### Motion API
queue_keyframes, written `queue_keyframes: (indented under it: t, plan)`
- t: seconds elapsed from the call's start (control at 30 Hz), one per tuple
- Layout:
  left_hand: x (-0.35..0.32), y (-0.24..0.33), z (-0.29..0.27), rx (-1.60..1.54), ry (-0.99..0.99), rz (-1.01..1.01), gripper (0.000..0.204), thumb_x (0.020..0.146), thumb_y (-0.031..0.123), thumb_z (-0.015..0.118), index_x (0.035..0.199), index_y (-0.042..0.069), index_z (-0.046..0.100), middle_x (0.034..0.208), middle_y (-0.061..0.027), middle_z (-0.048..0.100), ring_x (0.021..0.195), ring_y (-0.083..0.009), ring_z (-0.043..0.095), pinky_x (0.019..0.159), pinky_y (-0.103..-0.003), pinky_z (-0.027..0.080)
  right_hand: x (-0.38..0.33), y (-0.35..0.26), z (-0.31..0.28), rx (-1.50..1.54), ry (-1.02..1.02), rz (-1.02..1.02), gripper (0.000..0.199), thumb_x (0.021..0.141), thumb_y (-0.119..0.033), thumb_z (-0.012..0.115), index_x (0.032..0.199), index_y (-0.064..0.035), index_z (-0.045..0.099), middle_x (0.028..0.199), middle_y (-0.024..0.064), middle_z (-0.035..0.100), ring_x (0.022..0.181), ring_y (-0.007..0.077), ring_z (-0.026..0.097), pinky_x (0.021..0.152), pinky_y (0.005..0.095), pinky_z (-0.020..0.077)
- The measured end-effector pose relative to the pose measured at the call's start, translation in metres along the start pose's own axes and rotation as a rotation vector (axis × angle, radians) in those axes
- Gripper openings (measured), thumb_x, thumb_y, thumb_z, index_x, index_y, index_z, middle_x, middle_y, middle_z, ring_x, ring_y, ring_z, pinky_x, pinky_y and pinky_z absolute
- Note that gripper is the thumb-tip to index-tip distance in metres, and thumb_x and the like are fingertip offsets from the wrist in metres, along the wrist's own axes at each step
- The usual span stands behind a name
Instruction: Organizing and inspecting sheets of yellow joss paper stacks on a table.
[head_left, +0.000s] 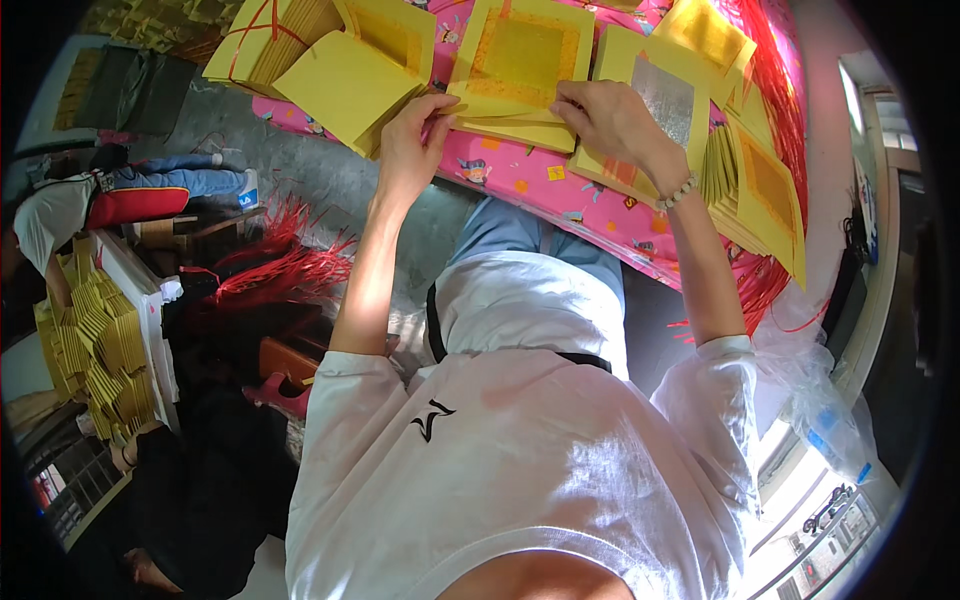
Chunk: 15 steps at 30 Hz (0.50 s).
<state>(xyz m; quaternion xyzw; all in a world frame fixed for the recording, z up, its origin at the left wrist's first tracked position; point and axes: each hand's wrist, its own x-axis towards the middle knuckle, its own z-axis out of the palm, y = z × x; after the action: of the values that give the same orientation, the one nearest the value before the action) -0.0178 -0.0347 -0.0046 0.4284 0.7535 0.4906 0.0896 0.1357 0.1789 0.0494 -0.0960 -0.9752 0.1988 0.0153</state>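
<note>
A stack of yellow joss paper (525,60) with a gold foil square on its face lies in front of me on a pink patterned tablecloth (520,160). The near edge of its upper sheets is lifted and folded a little. At the near left corner my left hand (413,142) is closed on that edge, thumb and fingertips pinching it. My right hand (615,120) grips the near right corner with curled fingers, beside another stack with a silver foil square (662,100). The fingertips are partly hidden by the paper and knuckles.
Loose yellow stacks (350,85) and a bundle tied with red string (262,45) sit at the left. Fanned paper (755,190) and long red strands (780,110) lie at the right. Two other people work on the left, near folded yellow paper (100,350) and a red strand pile (275,260).
</note>
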Motion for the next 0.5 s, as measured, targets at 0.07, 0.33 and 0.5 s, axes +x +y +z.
queue_keyframes:
  t: [0.07, 0.33, 0.5]
  plan:
    - [0.0013, -0.0020, 0.0004, -0.021, 0.009, -0.006, 0.020, 0.084, 0.001, 0.061, 0.104, -0.001, 0.061, 0.088, -0.0137, 0.065, 0.076, -0.0197, 0.065, 0.068, -0.028, 0.050, 0.0001, -0.0018, -0.0010, -0.008, 0.000, -0.004, 0.024, 0.089, -0.025, 0.052, 0.084, -0.0026, 0.060, 0.073, 0.0168, 0.062, 0.075, 0.0358, 0.061, 0.067, 0.0449, 0.0477]
    - [0.0026, -0.0083, -0.0033, -0.036, -0.051, -0.039, 0.022, 0.084, -0.001, 0.060, 0.106, -0.002, 0.061, 0.091, -0.0109, 0.065, 0.080, -0.0159, 0.063, 0.071, -0.025, 0.049, 0.0015, -0.0021, -0.0011, 0.042, -0.010, 0.012, 0.026, 0.086, -0.025, 0.053, 0.078, -0.0020, 0.059, 0.071, 0.0162, 0.062, 0.071, 0.0344, 0.061, 0.066, 0.0430, 0.0480]
    - [0.0049, -0.0075, -0.0033, -0.065, -0.103, -0.045, 0.026, 0.084, -0.002, 0.060, 0.110, -0.003, 0.060, 0.099, -0.0095, 0.064, 0.087, -0.0139, 0.062, 0.079, -0.024, 0.049, -0.0003, -0.0021, -0.0052, 0.020, -0.022, 0.037, 0.026, 0.086, -0.026, 0.052, 0.078, -0.0019, 0.059, 0.071, 0.0169, 0.061, 0.071, 0.0349, 0.060, 0.065, 0.0434, 0.0477]
